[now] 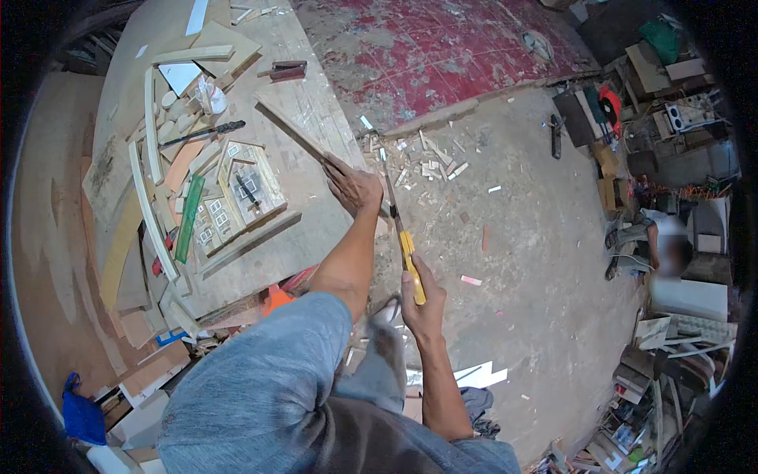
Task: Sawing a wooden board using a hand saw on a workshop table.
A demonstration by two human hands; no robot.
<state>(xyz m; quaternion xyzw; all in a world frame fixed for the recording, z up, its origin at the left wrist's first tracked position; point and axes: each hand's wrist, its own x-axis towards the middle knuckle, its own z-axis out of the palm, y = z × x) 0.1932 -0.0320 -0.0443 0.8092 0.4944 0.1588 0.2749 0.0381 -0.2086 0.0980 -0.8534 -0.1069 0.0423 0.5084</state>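
Observation:
My left hand [353, 186] bears down on a long wooden strip [288, 126] at the right edge of the worktable [316, 87], fingers closed over it. The strip's end sticks out past the edge, partly hidden by the hand. A handsaw with a yellow handle [410, 265] is in my right hand [424, 304], its narrow blade pointing away from me beside that end. Whether the teeth touch the wood, I cannot tell. Left of my left hand stands a small wooden model house [241, 189] with white windows and a dark tool lying on it.
Wood offcuts, a green strip [189, 219] and a dark drill bit [203, 133] crowd the table's left side. Wood scraps [434, 162] litter the floor beyond the saw. A person [659, 237] sits at the far right among piled boards and boxes.

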